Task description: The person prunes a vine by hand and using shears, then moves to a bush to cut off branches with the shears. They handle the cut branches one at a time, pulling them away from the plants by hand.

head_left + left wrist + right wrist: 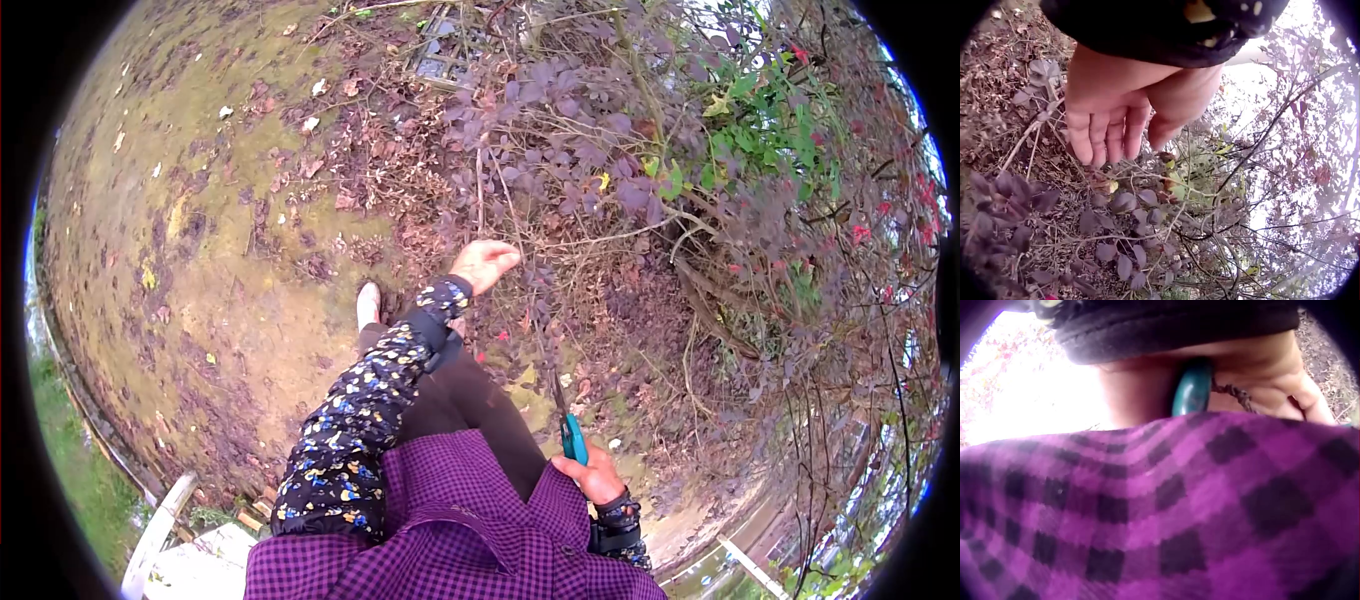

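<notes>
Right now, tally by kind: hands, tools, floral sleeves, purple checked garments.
Hands: 2 (left hand, right hand)
Tools: 1 (teal-handled tool)
Floral sleeves: 2 (left sleeve, right sleeve)
Purple checked garments: 1 (purple checked garment)
Total: 6

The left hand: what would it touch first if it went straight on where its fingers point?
Probably the purple-leaved twigs: in the left wrist view they show just past the left hand, though depth is hard to judge.

Mossy brown ground (250, 325) with dead leaves (385, 160), green grass (68, 435) along one edge, bright daylight.
</notes>
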Motion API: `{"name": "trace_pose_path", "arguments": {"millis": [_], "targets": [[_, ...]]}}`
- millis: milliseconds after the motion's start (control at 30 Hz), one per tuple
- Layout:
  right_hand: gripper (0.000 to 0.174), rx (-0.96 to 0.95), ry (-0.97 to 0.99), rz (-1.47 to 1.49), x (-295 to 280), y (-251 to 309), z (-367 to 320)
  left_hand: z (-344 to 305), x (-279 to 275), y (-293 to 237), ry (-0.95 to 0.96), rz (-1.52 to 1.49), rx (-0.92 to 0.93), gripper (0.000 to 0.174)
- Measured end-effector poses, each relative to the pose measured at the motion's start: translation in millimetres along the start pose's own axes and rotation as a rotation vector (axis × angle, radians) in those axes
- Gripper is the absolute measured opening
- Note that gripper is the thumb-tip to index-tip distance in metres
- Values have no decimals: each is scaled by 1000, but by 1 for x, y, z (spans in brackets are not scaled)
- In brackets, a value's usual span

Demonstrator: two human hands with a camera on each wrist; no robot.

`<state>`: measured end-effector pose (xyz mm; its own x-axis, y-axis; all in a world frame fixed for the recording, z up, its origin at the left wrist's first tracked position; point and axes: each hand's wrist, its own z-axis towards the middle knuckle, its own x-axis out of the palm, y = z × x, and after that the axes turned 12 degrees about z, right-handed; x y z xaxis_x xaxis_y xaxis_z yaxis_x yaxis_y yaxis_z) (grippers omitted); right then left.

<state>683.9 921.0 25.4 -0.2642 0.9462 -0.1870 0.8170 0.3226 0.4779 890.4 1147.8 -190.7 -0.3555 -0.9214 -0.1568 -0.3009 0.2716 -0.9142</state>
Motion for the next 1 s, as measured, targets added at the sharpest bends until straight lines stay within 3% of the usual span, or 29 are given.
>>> {"name": "trace_pose_path", "arguments": {"millis": [133,267,300,433,533,733,867,967,1000], "targets": [[29,12,5,54,-4,-17,1,28,36,-18,-97,229,-41,38],[30,6,2,94,-5,-20,-1,30,47,-14,-104,225,-43,44],[30,-8,-6,87,-5,-19,-2,33,54,3,-126,134,25,44],[30,-48,-6,57,-5,-16,2,18,46,0,-21,-12,-8,39],[30,-68,4,15,-6,-13,8,3,39,-10,-92,-231,35,38],[31,-229,-46,144,-10,31,24,-25,23,-49,-144,421,29,42],[32,-298,-84,133,-23,48,41,-35,21,-57,-180,507,113,43],[30,-306,-73,147,-28,59,46,-40,12,-64,-113,612,133,44],[30,-305,-70,174,-27,61,46,-39,6,-64,-10,627,150,45]]}}
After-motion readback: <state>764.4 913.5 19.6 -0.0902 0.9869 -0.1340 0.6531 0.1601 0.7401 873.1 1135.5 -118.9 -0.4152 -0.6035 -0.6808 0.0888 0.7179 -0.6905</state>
